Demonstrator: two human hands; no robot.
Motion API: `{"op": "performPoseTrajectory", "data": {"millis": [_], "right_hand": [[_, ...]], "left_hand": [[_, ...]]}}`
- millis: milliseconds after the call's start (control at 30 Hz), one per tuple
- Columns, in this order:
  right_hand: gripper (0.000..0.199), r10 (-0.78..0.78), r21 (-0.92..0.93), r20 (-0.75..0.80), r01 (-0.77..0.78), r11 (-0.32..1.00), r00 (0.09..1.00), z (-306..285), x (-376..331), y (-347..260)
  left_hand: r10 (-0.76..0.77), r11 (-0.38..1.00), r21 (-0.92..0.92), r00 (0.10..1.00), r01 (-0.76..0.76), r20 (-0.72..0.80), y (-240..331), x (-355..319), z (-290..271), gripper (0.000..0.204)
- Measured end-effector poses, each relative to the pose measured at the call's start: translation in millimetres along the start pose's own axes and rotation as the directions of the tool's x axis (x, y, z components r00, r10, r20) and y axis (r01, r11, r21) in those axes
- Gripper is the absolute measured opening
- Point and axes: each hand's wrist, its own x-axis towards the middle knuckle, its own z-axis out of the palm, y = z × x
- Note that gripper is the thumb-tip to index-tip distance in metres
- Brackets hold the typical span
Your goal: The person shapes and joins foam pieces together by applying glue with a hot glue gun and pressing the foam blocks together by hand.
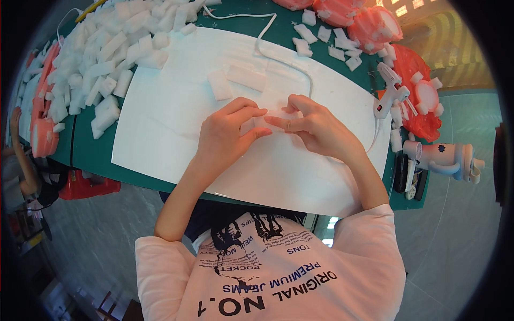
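Head view, looking down on a work table: I see both hands meeting over a small white foam piece (267, 121) at the middle of a large white sheet (176, 144). My left hand (227, 134) curls its fingers narrowly onto the near left edge of the piece, thumb tip pressed against it. My right hand (316, 125) pinches the same piece from the right, forefinger and thumb closed on it. The piece rests on or just above the sheet; I cannot tell which.

Just beyond the hands, two more white foam blocks (235, 81) lie on the sheet, touching each other. A white cord (267, 51) loops across the far part of the sheet. To the right, near the sheet's edge, a white glue gun (390, 91) stands on the green table (91, 155). Behind it lie pink-orange foam shapes (423, 96) with small white bits scattered around them. At far left, a large heap of white foam pieces (101, 53) spills onto the sheet's corner. A pale drinking bottle (447, 159) lies at the right table end.
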Motion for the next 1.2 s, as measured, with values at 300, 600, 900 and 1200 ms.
{"op": "performPoseTrajectory", "data": {"millis": [300, 600, 900, 1200], "right_hand": [[0.040, -0.112, -0.119, -0.003, 0.111, 0.987, 0.994, -4.8, 11.3, 5.7], [0.031, 0.164, -0.134, 0.140, -0.146, 0.980, 0.976, -16.0, 20.7, -13.2], [0.027, 0.028, -0.025, 0.157, -0.025, 0.999, 0.987, -18.5, 22.6, -8.1], [0.029, 0.077, -0.117, 0.160, -0.058, 0.991, 0.984, -11.9, 20.4, -12.8]], "left_hand": [[-0.059, 0.997, 0.048, 0.996, 0.056, 0.068, 6.5, 6.2, -5.2, 0.026], [-0.164, 0.946, 0.313, 0.961, 0.089, 0.223, 32.5, 24.8, -15.3, 0.021], [-0.181, 0.908, 0.418, 0.865, -0.037, 0.467, 40.0, 51.9, -22.4, 0.023], [-0.213, 0.945, 0.324, 0.812, 0.030, 0.544, 25.9, 61.7, -23.3, 0.027]]}}
